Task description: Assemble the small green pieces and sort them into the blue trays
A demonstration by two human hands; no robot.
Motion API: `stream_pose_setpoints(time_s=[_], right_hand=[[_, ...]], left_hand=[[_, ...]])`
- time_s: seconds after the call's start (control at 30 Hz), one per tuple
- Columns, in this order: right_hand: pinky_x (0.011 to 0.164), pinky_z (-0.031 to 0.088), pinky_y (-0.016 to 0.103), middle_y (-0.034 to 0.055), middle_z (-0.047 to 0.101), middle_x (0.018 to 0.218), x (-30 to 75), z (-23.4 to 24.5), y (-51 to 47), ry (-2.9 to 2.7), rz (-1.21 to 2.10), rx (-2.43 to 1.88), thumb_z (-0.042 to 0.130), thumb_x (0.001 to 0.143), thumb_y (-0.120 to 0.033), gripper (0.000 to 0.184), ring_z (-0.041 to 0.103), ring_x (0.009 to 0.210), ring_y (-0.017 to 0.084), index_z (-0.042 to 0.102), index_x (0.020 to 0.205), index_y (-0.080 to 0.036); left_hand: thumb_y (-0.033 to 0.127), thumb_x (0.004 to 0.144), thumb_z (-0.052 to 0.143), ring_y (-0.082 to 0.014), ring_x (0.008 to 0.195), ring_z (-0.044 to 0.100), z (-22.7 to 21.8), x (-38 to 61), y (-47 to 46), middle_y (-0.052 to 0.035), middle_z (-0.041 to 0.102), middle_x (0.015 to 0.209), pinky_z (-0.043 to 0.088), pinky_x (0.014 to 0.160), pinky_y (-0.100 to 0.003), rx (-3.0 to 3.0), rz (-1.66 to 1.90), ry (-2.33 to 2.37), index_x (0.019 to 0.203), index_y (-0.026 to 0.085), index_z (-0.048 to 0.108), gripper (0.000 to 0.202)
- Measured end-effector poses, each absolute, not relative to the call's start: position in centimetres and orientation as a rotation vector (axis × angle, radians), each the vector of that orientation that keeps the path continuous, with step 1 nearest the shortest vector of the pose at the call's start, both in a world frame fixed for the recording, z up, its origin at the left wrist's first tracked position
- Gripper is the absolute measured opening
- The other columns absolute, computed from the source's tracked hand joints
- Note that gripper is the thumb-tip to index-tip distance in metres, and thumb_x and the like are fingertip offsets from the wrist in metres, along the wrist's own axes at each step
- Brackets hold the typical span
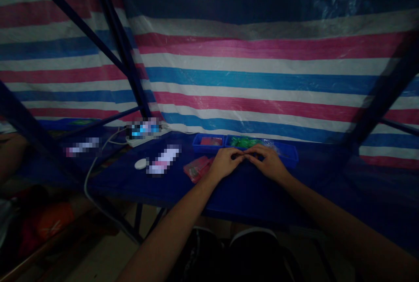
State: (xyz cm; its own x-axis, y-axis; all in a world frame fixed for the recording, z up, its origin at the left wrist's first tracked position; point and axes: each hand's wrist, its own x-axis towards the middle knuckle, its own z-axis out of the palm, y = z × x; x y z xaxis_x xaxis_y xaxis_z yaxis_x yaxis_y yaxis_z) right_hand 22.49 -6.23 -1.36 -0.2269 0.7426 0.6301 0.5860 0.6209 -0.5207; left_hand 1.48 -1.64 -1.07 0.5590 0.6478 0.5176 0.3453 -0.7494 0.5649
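Above the blue table, my left hand and my right hand meet at the fingertips. Both are closed in a pinch, and whatever lies between the fingers is too small to make out. Just behind them is a blue tray holding green pieces and some clear plastic. A smaller blue bin with pinkish-red contents stands to its left. Pink plastic packets lie on the table beside my left wrist.
Left on the table are a round white object and a blurred-out bright screen. A white power strip with a cable sits farther back. Blue metal bars frame the striped sheet. Another person's arm shows at far left.
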Motion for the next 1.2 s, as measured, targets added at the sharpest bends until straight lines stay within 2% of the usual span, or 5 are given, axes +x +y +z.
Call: stream_pose_setpoints(time_s=[0.2, 0.47, 0.7, 1.0, 1.2], right_hand=[[0.077, 0.054, 0.037, 0.0054, 0.073, 0.098, 22.3, -1.3, -6.4, -1.896, 0.176, -1.068, 0.064, 0.095, -0.031, 0.013, 0.067, 0.084, 0.022, 0.074, 0.102, -0.025], [0.081, 0.056, 0.041, 0.0065, 0.072, 0.103, 22.8, -1.5, -5.8, -1.826, 0.080, -1.046, 0.063, 0.096, -0.031, 0.014, 0.067, 0.094, 0.025, 0.074, 0.104, -0.027], [0.092, 0.055, 0.046, 0.0072, 0.070, 0.108, 22.8, -1.6, -5.8, -1.861, 0.044, -1.013, 0.069, 0.092, -0.031, 0.014, 0.067, 0.103, 0.026, 0.078, 0.104, -0.029], [0.088, 0.058, 0.047, 0.0080, 0.070, 0.117, 22.4, -1.2, -6.3, -1.811, 0.124, -1.033, 0.067, 0.091, -0.029, 0.012, 0.068, 0.103, 0.026, 0.077, 0.099, -0.028], [0.085, 0.061, 0.044, 0.0081, 0.070, 0.123, 22.5, -1.3, -6.1, -1.777, 0.212, -1.008, 0.064, 0.094, -0.033, 0.019, 0.069, 0.108, 0.027, 0.075, 0.109, -0.028]], left_hand=[[0.039, 0.095, 0.064, -0.0181, 0.082, 0.070, -1.0, 1.5, -1.7, -0.0047, 0.077, 0.093, 0.050, 0.075, -0.028, 2.388, 1.064, 0.873, 0.101, 0.019, 0.077, 0.025], [0.037, 0.098, 0.056, -0.0161, 0.075, 0.070, -0.7, 1.5, -2.3, -0.0037, 0.078, 0.090, 0.053, 0.072, -0.026, 2.274, 1.066, 0.851, 0.133, 0.020, 0.064, 0.039], [0.038, 0.101, 0.051, -0.0223, 0.103, 0.071, -0.8, 1.8, -2.1, -0.0081, 0.076, 0.115, 0.055, 0.093, -0.034, 2.174, 1.127, 0.744, 0.120, 0.019, 0.073, 0.035], [0.034, 0.094, 0.066, -0.0193, 0.089, 0.075, -1.7, 1.9, -1.1, -0.0081, 0.077, 0.099, 0.060, 0.085, -0.033, 1.994, 1.215, 0.799, 0.111, 0.016, 0.070, 0.025], [0.027, 0.094, 0.066, -0.0169, 0.087, 0.075, -1.4, 2.1, -1.5, -0.0075, 0.075, 0.101, 0.059, 0.080, -0.028, 1.958, 1.185, 0.725, 0.127, 0.018, 0.057, 0.035]])
